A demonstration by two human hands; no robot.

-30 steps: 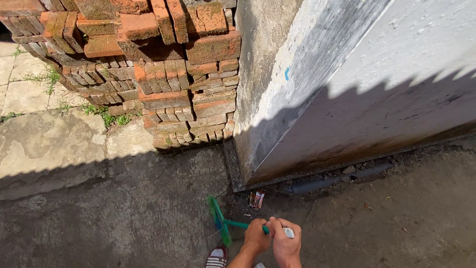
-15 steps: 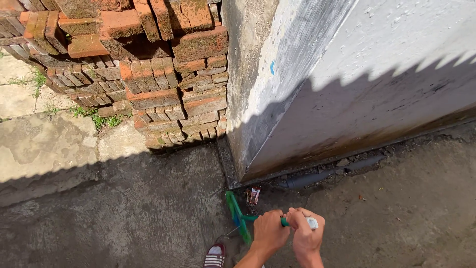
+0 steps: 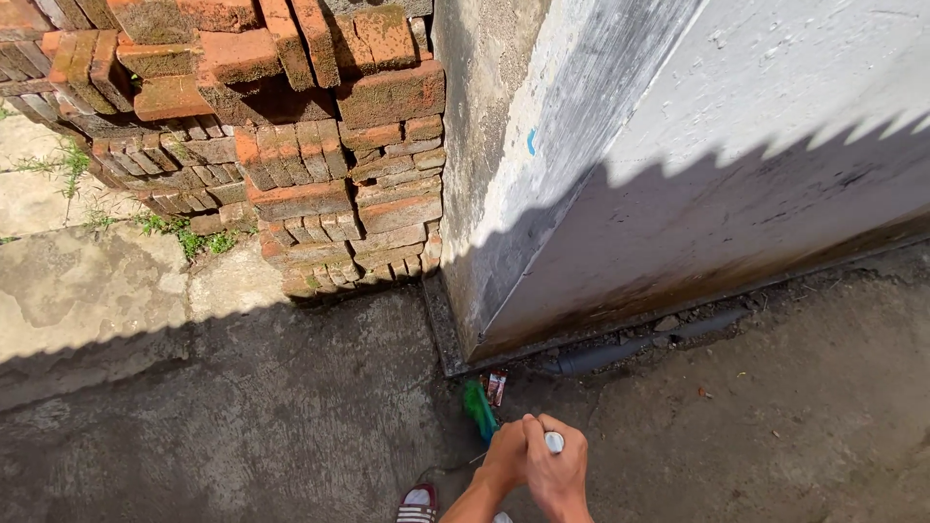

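Both hands clamp the long green-headed broom (image 3: 479,409): left hand (image 3: 506,453) lower, right hand (image 3: 560,465) at the white handle tip. Shaft runs foreshortened down-forward; head lies ahead-left, just beside the small red wrapper (image 3: 496,387) at the grey wall (image 3: 678,174) corner.

Green broom head (image 3: 479,408), orange-red bricks (image 3: 291,126), grey-white wall (image 3: 697,145), red-and-white striped sandal (image 3: 418,503).

Both hands, left (image 3: 506,455) and right (image 3: 556,470), wrapped round a broom handle (image 3: 553,442) at bottom center, green head (image 3: 479,409) down by a wrapper (image 3: 496,387) at the wall (image 3: 678,165) corner. Bricks (image 3: 291,126) stacked upper left.
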